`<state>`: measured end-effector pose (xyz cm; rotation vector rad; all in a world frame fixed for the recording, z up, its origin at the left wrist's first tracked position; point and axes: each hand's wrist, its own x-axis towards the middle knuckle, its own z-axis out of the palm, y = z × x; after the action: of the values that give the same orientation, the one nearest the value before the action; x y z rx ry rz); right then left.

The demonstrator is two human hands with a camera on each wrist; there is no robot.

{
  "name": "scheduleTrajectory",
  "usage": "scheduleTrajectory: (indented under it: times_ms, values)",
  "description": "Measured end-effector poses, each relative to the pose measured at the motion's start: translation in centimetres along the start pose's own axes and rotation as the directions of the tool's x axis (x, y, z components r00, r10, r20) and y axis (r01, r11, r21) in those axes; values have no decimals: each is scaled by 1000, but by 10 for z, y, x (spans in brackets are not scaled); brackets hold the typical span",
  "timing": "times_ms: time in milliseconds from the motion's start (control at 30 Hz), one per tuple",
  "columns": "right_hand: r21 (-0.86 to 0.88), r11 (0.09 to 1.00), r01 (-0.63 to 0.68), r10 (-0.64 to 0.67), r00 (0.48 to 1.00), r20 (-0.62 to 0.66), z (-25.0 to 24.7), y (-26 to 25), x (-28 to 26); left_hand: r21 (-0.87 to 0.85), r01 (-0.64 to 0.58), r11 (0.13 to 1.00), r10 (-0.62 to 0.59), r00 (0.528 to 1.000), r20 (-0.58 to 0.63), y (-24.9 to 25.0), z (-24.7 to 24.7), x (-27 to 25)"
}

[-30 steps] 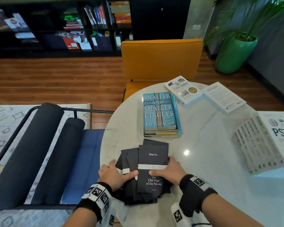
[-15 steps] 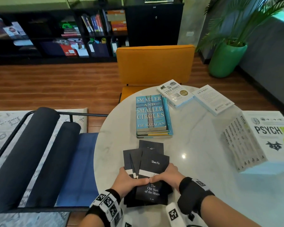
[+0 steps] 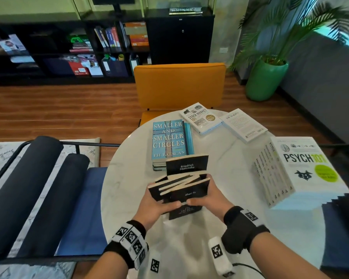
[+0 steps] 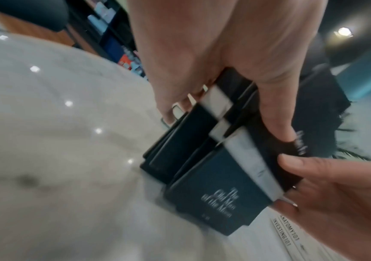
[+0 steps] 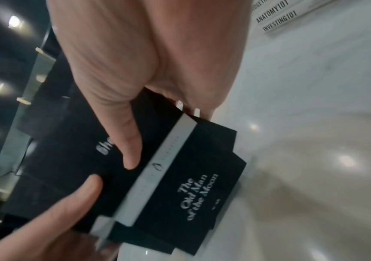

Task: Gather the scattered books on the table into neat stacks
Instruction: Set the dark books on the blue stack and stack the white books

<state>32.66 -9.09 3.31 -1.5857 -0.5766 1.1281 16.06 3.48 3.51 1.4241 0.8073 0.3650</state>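
Both hands hold a loose bundle of several small black books (image 3: 181, 188) tilted up off the white marble table (image 3: 220, 178), lower edges near its surface. My left hand (image 3: 159, 202) grips the bundle's left side, thumb on the front cover; my right hand (image 3: 208, 198) grips its right side. The front book reads "The Old Man of the Moon" (image 5: 193, 192) (image 4: 220, 201). One black book (image 3: 186, 165) sticks up behind the others. The books are fanned and uneven, cream page edges showing.
A stack topped by the blue "Smaller and Smaller Circles" (image 3: 169, 139) lies just beyond the bundle. Two white books (image 3: 199, 117) (image 3: 243, 124) lie at the far edge. A "Psych 101" box set (image 3: 290, 172) sits right. An orange chair (image 3: 179, 85) stands behind the table.
The black books lay flat and fanned on the table under both hands. My hands have since closed in on the bundle's sides and tilted it up on edge.
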Motion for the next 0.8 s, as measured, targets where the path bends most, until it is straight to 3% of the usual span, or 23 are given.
scheduleTrajectory:
  times_ms: [100,233,300,400,500,600,733,800]
  values:
    - [-28,998,52,-52,998,-23,2,1,-4,11,-66,998,67,993,-98,8,8,-1]
    - [19,988,154,-151,983,-104,9,-3,-6,156,-165,974,176,983,-57,10,13,-3]
    - [43,981,189,-180,972,-151,13,-9,-6,236,-157,959,172,984,-41,13,13,-2]
    - [-105,979,174,-191,964,-185,17,-19,-3,332,-133,934,146,989,-15,17,10,-5]
    - [-217,954,206,-250,948,-198,19,-24,-1,407,-179,896,199,980,-7,14,7,-4]
    - [-245,942,229,-271,950,-154,17,-22,-6,362,-167,917,190,981,-28,13,8,-6]
    - [-26,988,149,-150,988,-39,10,-19,-11,128,-50,990,55,998,-38,-3,11,-13]
    - [19,994,108,-109,990,85,6,-14,-11,138,-48,989,47,999,9,-9,14,-15]
